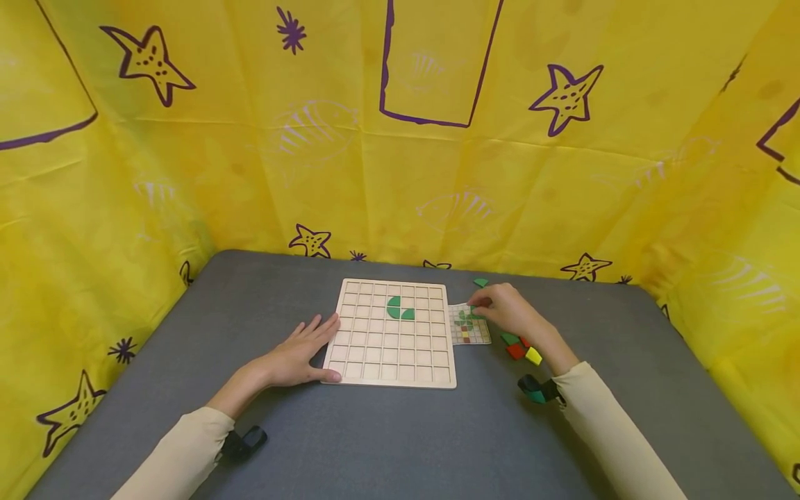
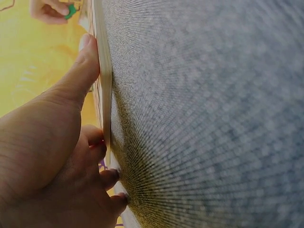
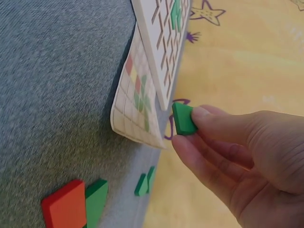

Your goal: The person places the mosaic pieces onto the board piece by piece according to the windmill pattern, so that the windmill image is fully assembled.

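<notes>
A wooden grid board (image 1: 390, 354) lies on the table with three green quarter-round tiles (image 1: 393, 312) near its upper middle. At its left edge rests my left hand (image 1: 296, 357), fingers spread along the side and thumb at the front corner. My right hand (image 1: 509, 309) pinches a green tile (image 3: 184, 118) with a curved edge between thumb and fingers. This tile is held above a printed pattern card (image 1: 473, 335), which lies against the board's right side and shows green, red and yellow shapes.
Loose red (image 1: 516, 352), yellow (image 1: 534, 355) and green (image 1: 509, 339) tiles lie on the grey table (image 1: 400, 444) below my right hand. Another green tile (image 1: 480, 282) lies beyond the card. A yellow patterned cloth (image 1: 400, 173) surrounds the back and sides.
</notes>
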Demonstrator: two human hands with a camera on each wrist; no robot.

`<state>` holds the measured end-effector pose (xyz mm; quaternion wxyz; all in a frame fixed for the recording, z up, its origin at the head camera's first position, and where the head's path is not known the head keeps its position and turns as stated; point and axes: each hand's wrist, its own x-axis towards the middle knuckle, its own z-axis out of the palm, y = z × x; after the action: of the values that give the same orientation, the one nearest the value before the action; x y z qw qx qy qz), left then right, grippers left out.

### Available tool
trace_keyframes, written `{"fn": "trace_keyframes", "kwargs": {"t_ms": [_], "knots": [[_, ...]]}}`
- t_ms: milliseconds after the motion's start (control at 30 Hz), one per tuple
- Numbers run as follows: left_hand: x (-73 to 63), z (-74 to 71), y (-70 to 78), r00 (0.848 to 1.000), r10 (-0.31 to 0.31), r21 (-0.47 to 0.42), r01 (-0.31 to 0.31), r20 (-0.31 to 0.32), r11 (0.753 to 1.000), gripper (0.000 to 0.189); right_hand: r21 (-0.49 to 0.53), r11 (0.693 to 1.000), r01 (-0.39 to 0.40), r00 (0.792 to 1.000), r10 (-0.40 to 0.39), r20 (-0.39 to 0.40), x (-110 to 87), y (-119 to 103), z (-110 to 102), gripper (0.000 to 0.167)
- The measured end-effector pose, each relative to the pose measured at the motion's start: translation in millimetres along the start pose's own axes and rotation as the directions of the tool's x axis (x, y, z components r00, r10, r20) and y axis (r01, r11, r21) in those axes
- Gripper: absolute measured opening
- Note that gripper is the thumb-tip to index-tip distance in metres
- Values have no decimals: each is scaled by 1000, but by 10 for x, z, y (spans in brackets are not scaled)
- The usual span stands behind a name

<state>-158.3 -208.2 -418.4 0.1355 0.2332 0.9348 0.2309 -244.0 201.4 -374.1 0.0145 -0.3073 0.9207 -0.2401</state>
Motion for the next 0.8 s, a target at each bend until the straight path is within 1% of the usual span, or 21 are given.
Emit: {"fn": "trace_keyframes", "kwargs": {"t_ms": [300,500,633,800], "knots": [[32,14,24,1000,25,-13,-25,2,1000,106,-1,999,-40,999,40,10,52,-30,80,15],[20,-6,24,1000,4,-15,-4,-7,1000,105,26,1000,-15,1000,15,24,187,-39,154,18],[7,-20,30,1000,10,-19,-10,-10,1000,105,47,999,-18,999,17,29,266,-90,206,19],[-4,-18,19,1000,4,-11,-5,-3,1000,106,87,996,7,1000,-9,24,358,-175,305,19]]}}
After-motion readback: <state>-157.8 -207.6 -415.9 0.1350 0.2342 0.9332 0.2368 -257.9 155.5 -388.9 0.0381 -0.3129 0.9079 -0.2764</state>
